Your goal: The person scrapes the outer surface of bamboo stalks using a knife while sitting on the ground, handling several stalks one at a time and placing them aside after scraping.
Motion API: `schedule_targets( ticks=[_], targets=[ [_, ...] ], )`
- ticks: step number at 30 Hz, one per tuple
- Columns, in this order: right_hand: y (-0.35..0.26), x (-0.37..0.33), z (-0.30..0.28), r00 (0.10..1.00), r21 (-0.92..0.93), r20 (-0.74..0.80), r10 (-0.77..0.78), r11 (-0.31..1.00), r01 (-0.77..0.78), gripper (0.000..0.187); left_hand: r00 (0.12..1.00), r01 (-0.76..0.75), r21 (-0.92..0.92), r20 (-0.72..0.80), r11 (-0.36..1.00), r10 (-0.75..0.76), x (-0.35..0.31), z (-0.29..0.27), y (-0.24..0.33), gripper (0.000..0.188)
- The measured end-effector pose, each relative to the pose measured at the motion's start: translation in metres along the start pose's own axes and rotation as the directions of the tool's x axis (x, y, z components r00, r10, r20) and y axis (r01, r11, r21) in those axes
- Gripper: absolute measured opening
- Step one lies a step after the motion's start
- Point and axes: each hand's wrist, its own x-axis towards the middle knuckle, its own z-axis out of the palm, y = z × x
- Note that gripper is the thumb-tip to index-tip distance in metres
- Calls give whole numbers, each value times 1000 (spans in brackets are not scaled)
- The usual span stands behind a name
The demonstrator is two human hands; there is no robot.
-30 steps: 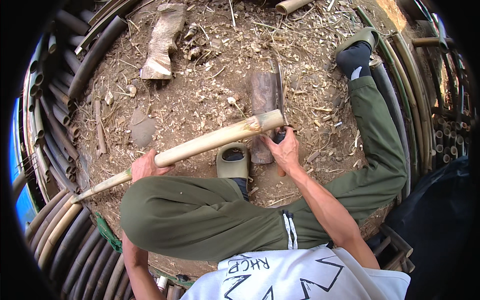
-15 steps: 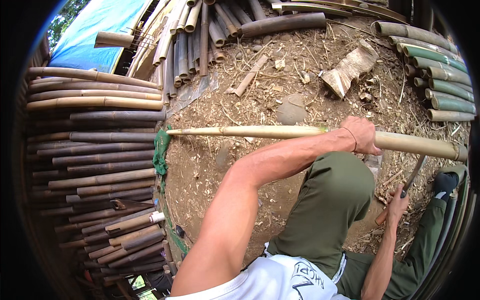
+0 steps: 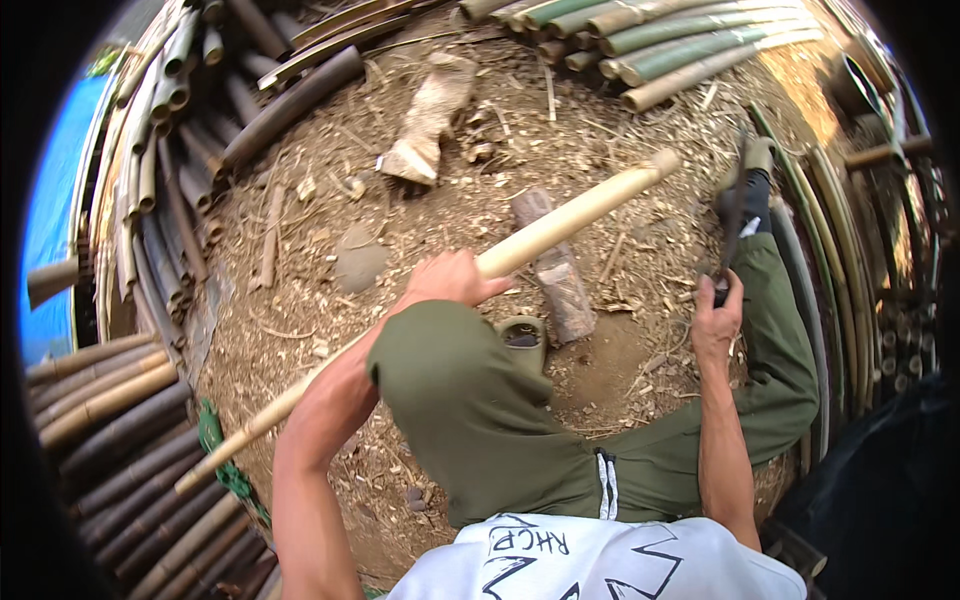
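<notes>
My left hand (image 3: 450, 280) is closed round a long pale bamboo pole (image 3: 570, 218), just beyond my bent knee. The pole slants from its thin tip at the lower left up to its thick end at the upper right. It crosses above a short wooden block (image 3: 567, 300) lying on the ground. My right hand (image 3: 717, 315) grips a machete (image 3: 737, 205) by its handle, off to the right. The dark blade points up, away from me, apart from the pole and near my outstretched foot.
Wood chips and shavings litter the dirt ground. A cut log piece (image 3: 430, 120) and a flat stone (image 3: 360, 258) lie beyond the pole. Stacked bamboo (image 3: 690, 50) stands at the far side, with dark poles (image 3: 140, 470) at left and long poles (image 3: 835, 260) along my right leg.
My view has turned to the right. The pole now slants up to the right instead of lying nearly level. The machete has gone from beneath the pole's thick end to apart from it, blade raised.
</notes>
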Motion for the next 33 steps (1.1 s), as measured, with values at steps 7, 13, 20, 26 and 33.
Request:
schedule_targets(
  ticks=[7,13,20,26,33],
  targets=[
    [-1,-7,38,929,-339,216,-301,869,360,43,998,7,-71,-62,997,-11,19,157,-64,78],
    [-19,-41,87,684,-244,632,-363,745,621,52,922,-40,-180,-387,983,-34,3,191,-59,58],
    [-6,40,79,940,-518,329,93,849,98,52,913,-15,-146,-405,989,-46,-17,175,-51,45],
    [-6,-2,66,713,-310,607,-352,720,620,55,933,-112,-188,-358,976,38,-7,163,-54,45],
    [-7,-21,84,743,-265,567,-355,775,573,56,972,-168,-246,-203,955,119,4,148,-60,40]
  ],
)
